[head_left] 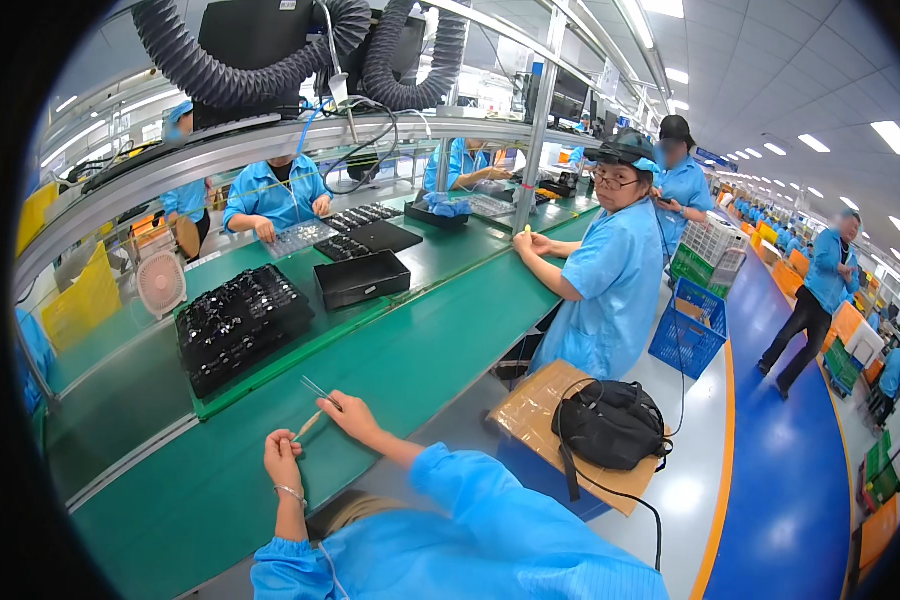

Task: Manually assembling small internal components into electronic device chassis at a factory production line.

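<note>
Left hand (283,455): over the tabletop (440,360), toward its near edge; fingers closed in a pinch at the lower end of the stick (310,425).

Right hand (350,415): just beside it; fingers curled around the tweezers (315,388) and at the stick's upper end. Whether the right fingers grip the stick or only touch it, cannot tell.

Stick: one, tan, slim, slanting between the hands; seemingly steadied from both ends.

Tweezers: one, metal, points toward the far edge, probably so they stay ready while the fingertips work.

Trays (240,325): black, loaded with shiny parts, beyond a green strip (255,379) that lies between them and the hands.

Box (362,280): black, to the trays' right.

Co-worker (605,270): at the near edge, farther right, forearms over the tabletop, limiting room that way.

Carton (530,395): off the near edge, bearing a black bag (615,425).
</note>
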The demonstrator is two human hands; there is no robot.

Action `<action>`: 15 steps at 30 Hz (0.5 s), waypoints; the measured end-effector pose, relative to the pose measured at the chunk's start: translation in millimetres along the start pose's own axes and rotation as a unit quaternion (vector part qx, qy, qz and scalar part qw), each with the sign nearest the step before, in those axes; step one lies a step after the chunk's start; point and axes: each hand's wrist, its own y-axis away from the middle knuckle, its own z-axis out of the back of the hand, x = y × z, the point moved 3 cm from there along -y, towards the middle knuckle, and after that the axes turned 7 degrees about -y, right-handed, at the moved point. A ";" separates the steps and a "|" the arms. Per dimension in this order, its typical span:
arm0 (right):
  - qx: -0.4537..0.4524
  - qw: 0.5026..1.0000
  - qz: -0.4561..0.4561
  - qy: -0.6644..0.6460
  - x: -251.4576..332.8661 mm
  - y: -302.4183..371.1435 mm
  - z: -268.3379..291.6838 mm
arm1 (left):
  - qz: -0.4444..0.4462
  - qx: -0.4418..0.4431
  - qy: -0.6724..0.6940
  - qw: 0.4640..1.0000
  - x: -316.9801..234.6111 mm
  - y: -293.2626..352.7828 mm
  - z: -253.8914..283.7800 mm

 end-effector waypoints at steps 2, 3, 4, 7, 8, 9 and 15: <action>0.002 1.000 -0.011 -0.006 -0.4 -0.8 0.5 | 0.020 -0.018 0.050 0.998 -2.1 0.9 0.0; 0.002 1.000 -0.018 -0.012 -1.0 -1.0 0.8 | 0.024 -0.018 0.049 0.998 -6.7 2.0 -1.8; 0.003 1.000 -0.021 -0.011 -1.5 -0.2 1.2 | 0.034 -0.022 0.068 0.997 -12.0 4.1 -3.6; -0.002 0.999 -0.028 -0.031 0.4 1.2 0.4 | 0.036 -0.019 0.084 0.996 -6.8 4.6 -1.4; -0.005 0.999 -0.030 -0.041 1.5 1.5 -0.2 | 0.026 -0.008 0.082 0.996 -4.4 4.1 -0.4; -0.010 0.998 -0.032 -0.050 0.7 2.0 0.8 | 0.029 -0.008 0.083 0.996 -3.4 4.1 -1.2; -0.002 0.996 -0.056 -0.067 -3.0 0.6 0.9 | 0.005 0.011 -0.001 1.000 2.2 4.1 -1.0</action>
